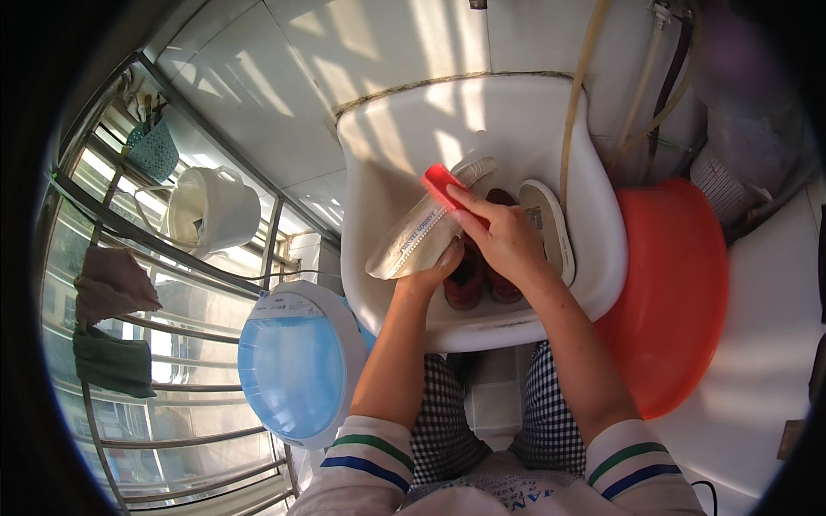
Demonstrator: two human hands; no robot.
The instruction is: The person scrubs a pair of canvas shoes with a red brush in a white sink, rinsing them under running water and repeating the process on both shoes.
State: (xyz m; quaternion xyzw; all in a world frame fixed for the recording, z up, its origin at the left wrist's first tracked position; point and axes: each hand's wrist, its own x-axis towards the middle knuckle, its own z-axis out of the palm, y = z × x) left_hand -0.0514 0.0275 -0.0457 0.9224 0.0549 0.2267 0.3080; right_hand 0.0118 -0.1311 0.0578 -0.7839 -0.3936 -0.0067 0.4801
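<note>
My right hand [493,232] grips a red scrub brush [442,184] against the upper side of a pale shoe [413,242]. That shoe is tilted across the white sink, and lettering runs along its sole edge. My left hand [448,261] holds the shoe from below, its fingers partly hidden. Under my hands, dark red shoes [463,290] lie in the basin. Another light shoe [548,232] leans at the right inner wall of the basin.
A white ceramic sink [610,264] surrounds the shoes. A hose [571,129] hangs into it. To the right is a large red plastic basin [677,297]; to the left, a small washing machine with a blue lid [293,367]. A white bucket [219,209] hangs by the window bars.
</note>
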